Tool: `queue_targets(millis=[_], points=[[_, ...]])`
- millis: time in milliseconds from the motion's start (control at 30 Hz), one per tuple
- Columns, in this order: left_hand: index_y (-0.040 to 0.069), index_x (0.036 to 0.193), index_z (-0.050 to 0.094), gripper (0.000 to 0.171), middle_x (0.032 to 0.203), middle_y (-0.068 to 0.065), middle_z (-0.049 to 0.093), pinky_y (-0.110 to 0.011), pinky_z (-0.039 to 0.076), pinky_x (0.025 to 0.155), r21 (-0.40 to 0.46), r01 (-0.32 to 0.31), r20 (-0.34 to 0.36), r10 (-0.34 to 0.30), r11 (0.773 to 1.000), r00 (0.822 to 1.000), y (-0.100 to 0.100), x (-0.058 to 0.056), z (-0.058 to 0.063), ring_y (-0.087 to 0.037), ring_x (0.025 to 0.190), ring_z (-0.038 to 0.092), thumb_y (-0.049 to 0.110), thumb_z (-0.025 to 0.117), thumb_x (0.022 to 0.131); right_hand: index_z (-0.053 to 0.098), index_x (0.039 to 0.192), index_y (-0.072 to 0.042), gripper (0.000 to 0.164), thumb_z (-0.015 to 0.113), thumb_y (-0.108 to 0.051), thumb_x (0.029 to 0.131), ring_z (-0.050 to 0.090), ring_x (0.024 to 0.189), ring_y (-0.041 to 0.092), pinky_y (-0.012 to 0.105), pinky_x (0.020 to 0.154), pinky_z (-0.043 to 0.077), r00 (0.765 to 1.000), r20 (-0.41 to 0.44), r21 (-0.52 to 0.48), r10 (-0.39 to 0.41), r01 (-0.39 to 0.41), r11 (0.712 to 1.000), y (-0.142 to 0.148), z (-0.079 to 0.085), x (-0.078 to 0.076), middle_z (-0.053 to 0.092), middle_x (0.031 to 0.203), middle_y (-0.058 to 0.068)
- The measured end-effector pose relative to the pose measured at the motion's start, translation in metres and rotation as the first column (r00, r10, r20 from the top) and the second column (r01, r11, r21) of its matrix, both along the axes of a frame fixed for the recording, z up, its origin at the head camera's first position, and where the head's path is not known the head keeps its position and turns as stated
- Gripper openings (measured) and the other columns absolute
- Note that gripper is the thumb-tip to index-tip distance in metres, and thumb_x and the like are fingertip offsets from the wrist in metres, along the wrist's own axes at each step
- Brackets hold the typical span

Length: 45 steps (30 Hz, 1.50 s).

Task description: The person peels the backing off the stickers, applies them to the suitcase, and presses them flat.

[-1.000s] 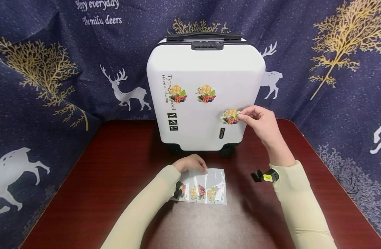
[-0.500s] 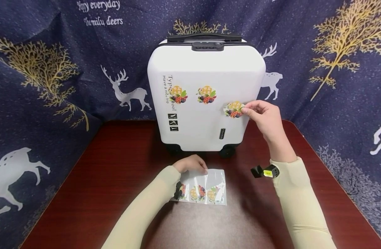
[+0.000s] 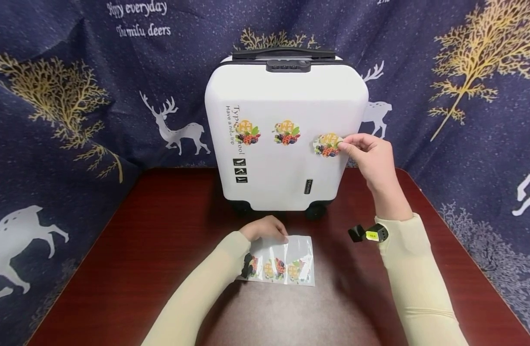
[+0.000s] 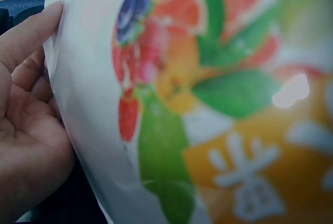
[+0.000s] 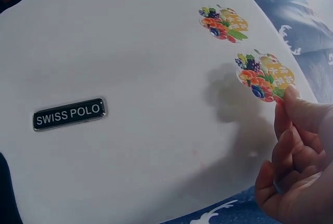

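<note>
My right hand (image 3: 373,156) pinches a fruit sticker (image 3: 327,145) by its edge between thumb and forefinger. In the right wrist view that sticker (image 5: 264,76) is in front of the suitcase's white face and casts a shadow on it. Two like stickers, one at the left (image 3: 247,132) and one at the middle (image 3: 287,132), lie on the white suitcase (image 3: 273,182). Low on the table, my left hand (image 3: 266,228) holds a clear-fronted sheet of stickers (image 3: 297,247) by its edge. The left wrist view shows the thumb on the sheet (image 4: 88,104) and the other fingers behind it.
The suitcase stands upright on the dark red table (image 3: 170,240), its black handle (image 3: 284,53) on top. A SWISS POLO badge (image 5: 70,114) sits low on its face. Behind hangs a blue cloth (image 3: 178,72) with deer and trees.
My right hand has moved up and slightly right with the sticker, which now sits nearly level with the other two. The left hand and the sheet stay put.
</note>
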<state>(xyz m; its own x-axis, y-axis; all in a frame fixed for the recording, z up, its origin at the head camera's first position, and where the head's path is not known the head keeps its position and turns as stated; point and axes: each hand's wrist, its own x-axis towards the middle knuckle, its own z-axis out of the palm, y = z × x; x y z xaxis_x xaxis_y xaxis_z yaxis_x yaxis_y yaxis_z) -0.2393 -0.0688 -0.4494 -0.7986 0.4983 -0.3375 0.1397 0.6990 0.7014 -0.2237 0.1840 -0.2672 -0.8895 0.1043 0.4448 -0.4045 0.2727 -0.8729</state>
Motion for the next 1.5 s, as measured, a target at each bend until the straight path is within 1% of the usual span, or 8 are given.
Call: queue_targets(millis=[200,500,833,1000,1267,1500], points=[[0.009,0.099,0.081,0.012,0.105,-0.003,0.074,-0.025,0.047,0.085,0.003,-0.001,0.001,0.001,1.000,1.000,0.000,0.000,-0.001,-0.011,0.089,0.056,0.015,0.077,0.089,0.068,0.074,-0.036,0.033,0.075,-0.009,0.092,0.051,0.072,0.002,0.017,0.064,0.041,1.000,-0.007,0.000,-0.015,0.015,1.000,0.000,0.003,-0.002,0.065,0.068,-0.026],[0.010,0.098,0.081,0.012,0.106,-0.003,0.075,-0.026,0.047,0.085,-0.008,0.000,-0.002,0.000,1.000,1.000,0.001,-0.001,-0.003,-0.011,0.090,0.056,0.016,0.077,0.089,0.068,0.075,-0.036,0.031,0.076,-0.010,0.092,0.053,0.076,0.001,0.017,0.069,0.043,1.000,0.004,0.011,-0.031,0.031,0.999,0.001,0.007,-0.004,0.065,0.070,-0.027],[0.011,0.099,0.081,0.012,0.106,-0.002,0.075,-0.028,0.048,0.089,-0.020,0.006,-0.009,-0.006,1.000,1.000,0.001,-0.003,-0.005,-0.011,0.091,0.057,0.017,0.076,0.090,0.069,0.076,-0.035,0.029,0.077,-0.012,0.091,0.056,0.081,0.003,0.017,0.070,0.045,0.999,0.013,0.013,-0.046,0.046,0.999,0.002,0.008,-0.008,0.065,0.072,-0.026],[0.011,0.099,0.081,0.012,0.105,-0.002,0.075,-0.028,0.048,0.089,-0.026,0.011,-0.013,-0.012,1.000,1.000,0.000,-0.002,-0.003,-0.011,0.091,0.057,0.017,0.076,0.090,0.069,0.076,-0.035,0.028,0.078,-0.012,0.091,0.056,0.080,0.002,0.016,0.070,0.046,0.999,0.014,0.008,-0.051,0.051,0.999,0.002,0.009,-0.009,0.065,0.073,-0.026],[0.011,0.100,0.081,0.013,0.108,-0.003,0.075,-0.028,0.048,0.090,-0.023,-0.004,0.000,0.004,1.000,1.000,0.001,-0.001,0.000,-0.011,0.092,0.057,0.017,0.076,0.090,0.069,0.076,-0.035,0.029,0.078,-0.012,0.090,0.055,0.077,0.002,0.017,0.069,0.045,0.998,0.004,0.007,-0.063,0.063,0.998,0.002,0.008,-0.011,0.065,0.071,-0.025],[0.012,0.101,0.081,0.013,0.109,-0.003,0.075,-0.030,0.049,0.092,-0.027,-0.008,0.006,0.008,1.000,1.000,0.002,-0.003,-0.002,-0.012,0.094,0.058,0.018,0.077,0.090,0.069,0.075,-0.035,0.030,0.080,-0.011,0.089,0.056,0.074,0.002,0.017,0.068,0.045,0.997,-0.017,-0.009,-0.080,0.080,0.997,-0.001,0.007,-0.013,0.064,0.067,-0.025]])
